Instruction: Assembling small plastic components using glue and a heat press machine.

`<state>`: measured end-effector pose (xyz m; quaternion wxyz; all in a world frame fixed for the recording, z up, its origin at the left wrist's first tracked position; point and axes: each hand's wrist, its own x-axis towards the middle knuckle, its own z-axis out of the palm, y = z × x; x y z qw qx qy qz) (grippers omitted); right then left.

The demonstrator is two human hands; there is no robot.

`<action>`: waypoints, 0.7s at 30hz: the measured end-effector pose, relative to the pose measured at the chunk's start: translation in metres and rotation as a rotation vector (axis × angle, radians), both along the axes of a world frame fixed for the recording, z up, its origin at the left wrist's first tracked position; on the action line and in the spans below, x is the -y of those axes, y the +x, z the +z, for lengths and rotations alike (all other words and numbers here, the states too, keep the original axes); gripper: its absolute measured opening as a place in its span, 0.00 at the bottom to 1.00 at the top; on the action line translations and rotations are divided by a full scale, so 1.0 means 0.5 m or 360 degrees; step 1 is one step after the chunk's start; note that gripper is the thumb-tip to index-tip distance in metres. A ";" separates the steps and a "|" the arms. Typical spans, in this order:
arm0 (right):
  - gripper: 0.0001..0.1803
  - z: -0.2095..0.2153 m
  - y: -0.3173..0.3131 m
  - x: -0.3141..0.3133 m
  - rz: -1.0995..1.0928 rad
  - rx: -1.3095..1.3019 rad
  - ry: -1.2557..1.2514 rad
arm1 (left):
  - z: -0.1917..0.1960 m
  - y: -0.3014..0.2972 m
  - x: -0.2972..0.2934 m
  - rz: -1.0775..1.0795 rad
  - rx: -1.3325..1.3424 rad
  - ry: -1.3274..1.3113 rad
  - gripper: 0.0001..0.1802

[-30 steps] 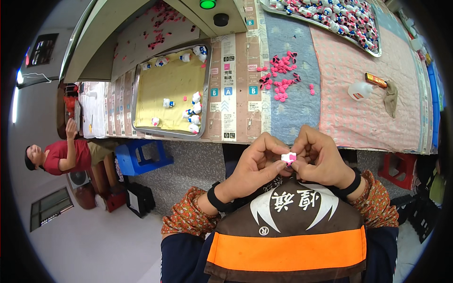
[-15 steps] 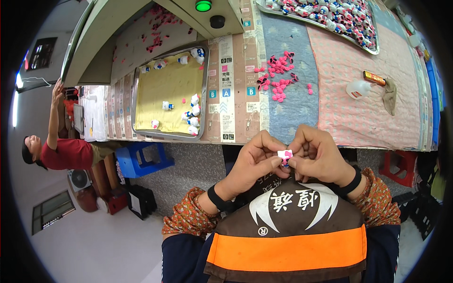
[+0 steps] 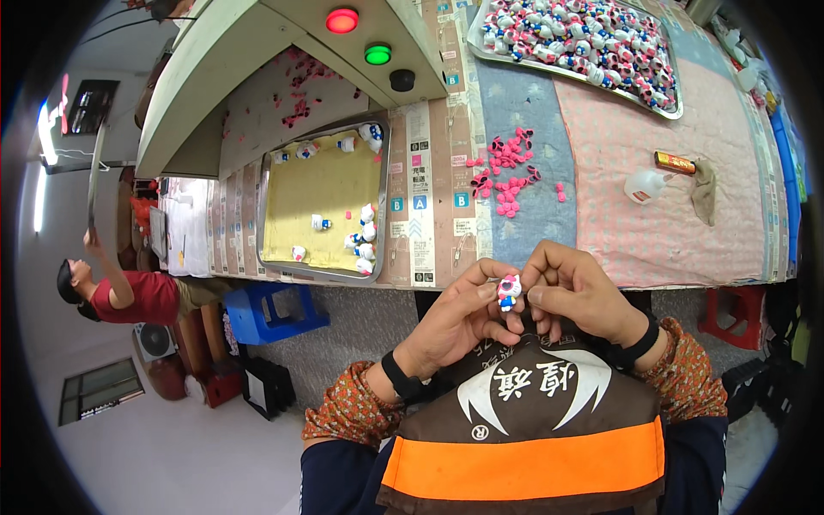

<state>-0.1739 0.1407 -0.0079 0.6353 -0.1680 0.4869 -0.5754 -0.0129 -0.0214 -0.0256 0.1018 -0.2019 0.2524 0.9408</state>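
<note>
A small toy cat figurine [image 3: 509, 293], white with a pink bow and blue clothing, is held in front of my apron, just off the table edge. My left hand [image 3: 459, 311] pinches its left side between thumb and curled fingers. Against the figurine's right side, my right hand [image 3: 577, 299] has its thumb and bent forefinger closed near the head; the exact contact there is partly hidden. Ahead on the blue cloth lies a loose group of small pink parts [image 3: 510, 184].
A metal tray [image 3: 470, 33] heaped with figurines stands at the far right. Left is a yellow-lined tray [image 3: 292, 232] with several figurines, beside a beige machine [image 3: 249, 51]. A white bottle [image 3: 644, 186] and a rag [image 3: 704, 193] lie right. A person [image 3: 137, 296] stands at far left.
The figurine has been turned, so its face and blue body now show. My right hand has shifted slightly right. The view has tilted up, and the person at left has lowered an arm.
</note>
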 end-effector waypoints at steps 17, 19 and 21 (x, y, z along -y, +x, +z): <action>0.05 0.018 -0.040 -0.121 -0.0250 -0.0354 0.0121 | 0.040 -0.354 0.122 -0.0213 -0.0236 -0.2078 0.14; 0.05 0.028 -0.041 -0.133 -0.0336 -0.0345 0.0208 | 0.041 -0.438 0.117 -0.0134 -0.0234 -0.2288 0.14; 0.05 0.028 -0.045 -0.141 -0.0332 -0.0377 0.0217 | 0.058 -0.501 0.116 -0.0038 -0.0213 -0.2838 0.14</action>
